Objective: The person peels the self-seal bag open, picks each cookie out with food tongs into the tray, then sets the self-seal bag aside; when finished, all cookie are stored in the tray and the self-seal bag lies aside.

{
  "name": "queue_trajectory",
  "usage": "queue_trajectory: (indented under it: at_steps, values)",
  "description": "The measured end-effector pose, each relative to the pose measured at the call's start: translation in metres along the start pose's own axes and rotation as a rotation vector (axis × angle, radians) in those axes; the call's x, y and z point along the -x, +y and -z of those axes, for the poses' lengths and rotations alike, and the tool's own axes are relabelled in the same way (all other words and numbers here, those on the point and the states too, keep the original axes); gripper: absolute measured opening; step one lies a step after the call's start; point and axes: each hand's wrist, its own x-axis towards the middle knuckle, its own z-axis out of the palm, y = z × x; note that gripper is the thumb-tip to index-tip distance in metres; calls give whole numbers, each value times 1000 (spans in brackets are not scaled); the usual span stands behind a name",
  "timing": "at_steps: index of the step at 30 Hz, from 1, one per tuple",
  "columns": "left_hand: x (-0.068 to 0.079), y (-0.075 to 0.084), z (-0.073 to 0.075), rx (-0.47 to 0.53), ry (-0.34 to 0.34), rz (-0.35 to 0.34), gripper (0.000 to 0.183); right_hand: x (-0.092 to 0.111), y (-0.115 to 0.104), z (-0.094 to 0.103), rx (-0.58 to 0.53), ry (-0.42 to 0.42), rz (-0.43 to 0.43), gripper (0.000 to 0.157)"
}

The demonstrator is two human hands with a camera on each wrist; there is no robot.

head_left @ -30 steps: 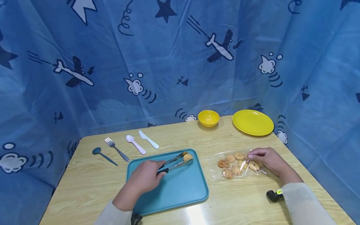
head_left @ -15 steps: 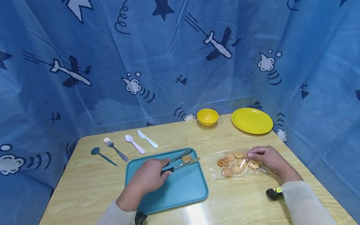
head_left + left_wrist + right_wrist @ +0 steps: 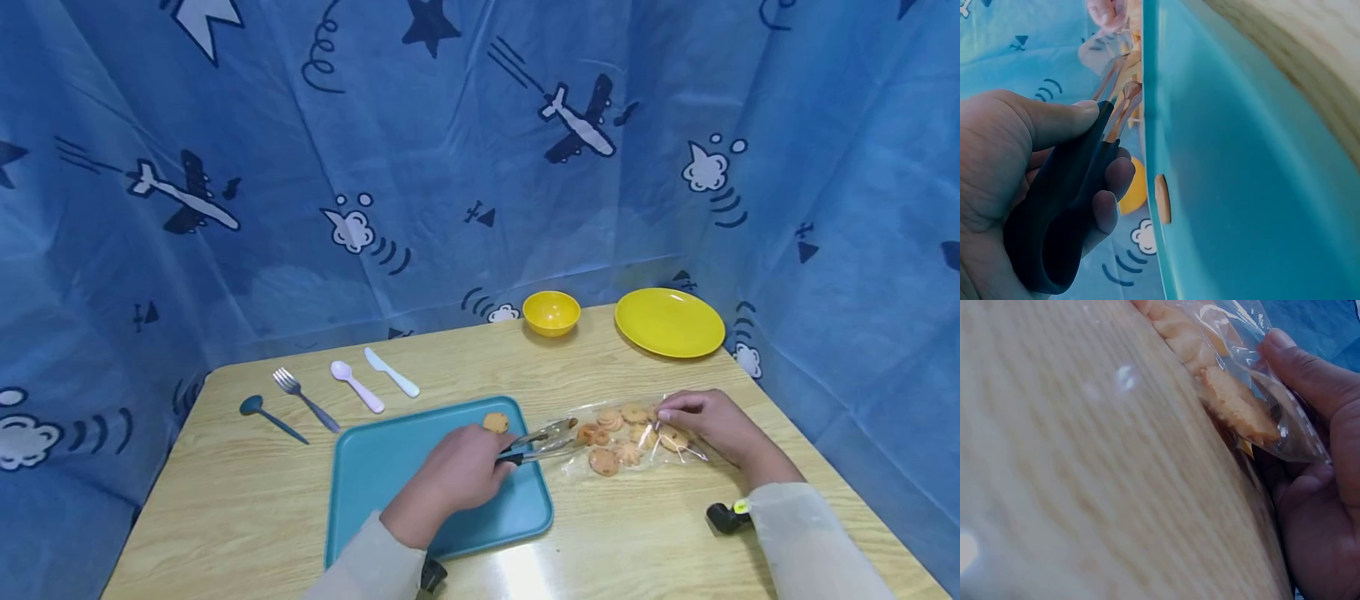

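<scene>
My left hand (image 3: 461, 471) grips the black handles of metal tongs (image 3: 551, 442), which reach past the right rim of the teal tray (image 3: 397, 475). The tong tips are at the left end of a clear plastic bag (image 3: 577, 468) of cookies; whether they touch a cookie I cannot tell. A round cookie (image 3: 496, 422) lies on the tray near its far edge, also seen in the left wrist view. With thumb and fingers, my right hand (image 3: 708, 425) pinches the bag's right end. In the right wrist view a cookie (image 3: 1238, 405) shows through the plastic beside that hand.
Left of and behind the tray lie a dark ladle-like spoon (image 3: 252, 405), a fork (image 3: 287, 381), a pale spoon (image 3: 342, 371) and a white knife (image 3: 392, 372). At the back stand a yellow bowl (image 3: 551, 314) and a yellow plate (image 3: 670, 323). Blue curtains surround the table.
The tongs have opened and released the cookie onto the tray. My left hand has moved right with the tongs, toward the bag. The right hand keeps its hold on the bag.
</scene>
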Motion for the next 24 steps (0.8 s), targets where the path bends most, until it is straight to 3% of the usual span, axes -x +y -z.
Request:
queue_trajectory:
  at_steps: [14, 24]
  values:
    - [-24, 12, -9, -2, -16, -10, 45, 0, 1, 2, 50, 11, -12, 31]
    - [-19, 8, -12, 32, -30, -8, 44, 0, 0, -1, 18, 7, 3, 30]
